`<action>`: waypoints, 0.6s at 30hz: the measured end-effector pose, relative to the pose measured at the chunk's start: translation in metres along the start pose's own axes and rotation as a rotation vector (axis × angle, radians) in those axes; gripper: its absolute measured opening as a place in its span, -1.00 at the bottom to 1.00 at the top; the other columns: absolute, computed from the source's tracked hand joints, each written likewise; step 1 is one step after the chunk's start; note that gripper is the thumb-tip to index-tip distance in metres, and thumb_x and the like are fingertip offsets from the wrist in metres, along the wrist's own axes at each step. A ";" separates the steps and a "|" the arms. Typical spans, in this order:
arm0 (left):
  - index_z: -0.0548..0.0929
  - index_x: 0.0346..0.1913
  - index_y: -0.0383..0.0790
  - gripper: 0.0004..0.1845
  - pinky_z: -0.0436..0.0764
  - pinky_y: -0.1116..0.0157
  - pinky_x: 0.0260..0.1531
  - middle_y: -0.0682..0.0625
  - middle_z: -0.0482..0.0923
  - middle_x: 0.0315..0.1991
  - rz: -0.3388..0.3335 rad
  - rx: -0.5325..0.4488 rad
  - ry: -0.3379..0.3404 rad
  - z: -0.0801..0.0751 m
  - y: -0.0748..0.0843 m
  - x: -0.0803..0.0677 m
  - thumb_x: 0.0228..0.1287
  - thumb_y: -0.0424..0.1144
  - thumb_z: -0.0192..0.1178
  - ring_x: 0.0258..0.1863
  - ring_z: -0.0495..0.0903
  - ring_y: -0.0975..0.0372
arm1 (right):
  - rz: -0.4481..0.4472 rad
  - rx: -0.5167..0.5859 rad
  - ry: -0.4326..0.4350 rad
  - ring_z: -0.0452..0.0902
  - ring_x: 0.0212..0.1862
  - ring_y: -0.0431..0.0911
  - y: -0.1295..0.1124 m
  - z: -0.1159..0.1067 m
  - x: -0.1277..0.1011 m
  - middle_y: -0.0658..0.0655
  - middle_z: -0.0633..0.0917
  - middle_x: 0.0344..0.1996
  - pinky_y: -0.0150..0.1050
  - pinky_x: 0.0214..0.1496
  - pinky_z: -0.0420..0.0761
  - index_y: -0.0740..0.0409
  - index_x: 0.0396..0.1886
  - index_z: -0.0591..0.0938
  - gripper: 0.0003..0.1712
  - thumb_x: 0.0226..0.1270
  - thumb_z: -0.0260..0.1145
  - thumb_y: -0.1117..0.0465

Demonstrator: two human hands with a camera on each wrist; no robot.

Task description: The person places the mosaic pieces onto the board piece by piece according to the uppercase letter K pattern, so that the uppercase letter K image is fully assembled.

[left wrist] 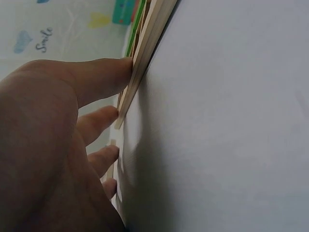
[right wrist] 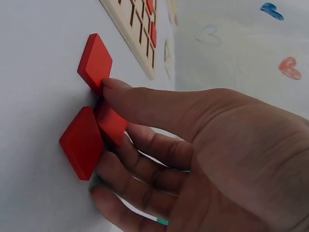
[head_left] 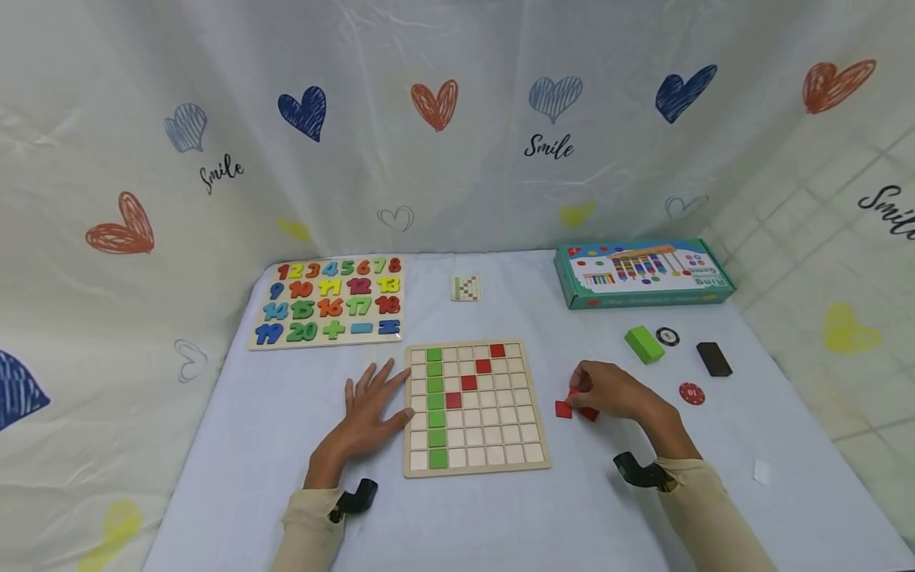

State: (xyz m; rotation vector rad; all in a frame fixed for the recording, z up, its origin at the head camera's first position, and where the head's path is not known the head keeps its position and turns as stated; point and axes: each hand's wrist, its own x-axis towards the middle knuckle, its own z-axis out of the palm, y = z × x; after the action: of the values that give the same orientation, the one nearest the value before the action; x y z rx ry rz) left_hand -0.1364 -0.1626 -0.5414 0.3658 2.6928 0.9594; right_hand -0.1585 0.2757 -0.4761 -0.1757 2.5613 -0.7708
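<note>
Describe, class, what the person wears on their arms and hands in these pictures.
Both arms wear long beige sleeves ending at the wrists. A small black device sits at each wrist. The left hand and right hand are bare: no gloves, and no rings or markings show on the fingers.

Matt wooden grid board (head_left: 476, 469), smooth red tiles (right wrist: 83, 142)

Cream long sleeves (head_left: 704, 496) cover both forearms; a black camera mount (head_left: 641, 472) sits at each wrist.

We see the right hand (right wrist: 203, 159) pinching one red tile (right wrist: 112, 123) between two others lying on the white tabletop (right wrist: 38, 58), near the grid board (right wrist: 137, 29).
</note>
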 end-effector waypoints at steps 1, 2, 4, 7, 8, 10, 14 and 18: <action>0.17 0.71 0.10 -0.20 -0.58 -0.33 0.50 -0.08 -0.18 0.77 -0.001 -0.002 -0.001 0.000 0.000 0.000 0.54 0.01 0.25 0.73 -0.41 -0.11 | 0.002 0.002 0.000 0.54 -0.17 -0.02 0.000 0.000 0.000 0.11 0.70 -0.20 -0.15 -0.17 0.61 0.19 -0.11 0.61 -0.68 0.33 0.56 0.17; 0.17 0.71 0.10 -0.20 -0.58 -0.33 0.51 -0.08 -0.19 0.77 -0.001 -0.004 -0.003 0.000 0.000 0.000 0.54 0.02 0.25 0.73 -0.42 -0.11 | -0.003 -0.001 0.001 0.54 -0.18 -0.02 0.000 -0.001 0.000 0.10 0.70 -0.22 -0.16 -0.18 0.61 0.18 -0.12 0.61 -0.70 0.33 0.55 0.18; 0.17 0.71 0.10 -0.20 -0.58 -0.32 0.51 -0.08 -0.19 0.77 -0.003 -0.001 -0.002 -0.001 0.000 0.000 0.54 0.02 0.25 0.73 -0.42 -0.11 | -0.032 -0.013 0.012 0.54 -0.20 -0.03 -0.001 -0.002 0.001 0.08 0.68 -0.26 -0.18 -0.22 0.59 0.15 -0.14 0.61 -0.74 0.35 0.54 0.20; 0.20 0.71 0.08 -0.20 -0.58 -0.32 0.51 -0.09 -0.16 0.77 -0.003 -0.005 0.015 -0.001 0.000 0.000 0.53 0.01 0.26 0.73 -0.40 -0.12 | -0.087 -0.022 0.058 0.53 -0.24 -0.06 -0.009 -0.003 0.003 0.05 0.67 -0.30 -0.20 -0.25 0.56 0.11 -0.17 0.63 -0.81 0.37 0.51 0.24; 0.21 0.70 0.08 -0.21 -0.57 -0.33 0.51 -0.09 -0.15 0.76 -0.002 -0.005 0.023 -0.001 0.000 -0.001 0.52 0.00 0.26 0.73 -0.39 -0.12 | -0.116 -0.025 0.081 0.54 -0.24 -0.07 -0.014 -0.002 0.004 0.04 0.67 -0.30 -0.21 -0.25 0.57 0.12 -0.15 0.64 -0.82 0.38 0.50 0.25; 0.21 0.70 0.08 -0.20 -0.56 -0.34 0.51 -0.10 -0.14 0.76 -0.002 -0.004 0.028 0.001 -0.002 -0.002 0.51 0.00 0.27 0.73 -0.38 -0.13 | -0.179 -0.018 0.125 0.55 -0.23 -0.09 -0.027 0.004 0.005 0.02 0.69 -0.28 -0.22 -0.24 0.60 0.14 -0.09 0.67 -0.83 0.40 0.48 0.27; 0.20 0.70 0.10 -0.20 -0.54 -0.35 0.51 -0.08 -0.14 0.76 0.007 -0.003 0.027 0.004 -0.004 -0.004 0.52 0.01 0.27 0.73 -0.37 -0.12 | -0.333 0.007 0.162 0.60 -0.22 -0.17 -0.063 0.028 0.010 -0.06 0.73 -0.27 -0.28 -0.21 0.64 0.15 -0.03 0.72 -0.81 0.42 0.48 0.27; 0.21 0.70 0.11 -0.21 -0.54 -0.34 0.51 -0.08 -0.13 0.76 0.021 0.002 0.046 0.005 -0.005 -0.002 0.52 0.01 0.27 0.73 -0.35 -0.12 | -0.445 0.029 0.121 0.60 -0.24 -0.24 -0.093 0.056 0.017 -0.13 0.74 -0.31 -0.32 -0.19 0.63 0.09 -0.10 0.75 -0.88 0.41 0.49 0.28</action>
State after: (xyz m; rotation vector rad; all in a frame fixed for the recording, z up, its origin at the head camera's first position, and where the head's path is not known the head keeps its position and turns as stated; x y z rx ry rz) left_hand -0.1340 -0.1640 -0.5478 0.3775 2.7367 0.9823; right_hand -0.1487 0.1667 -0.4731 -0.7281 2.6549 -1.0027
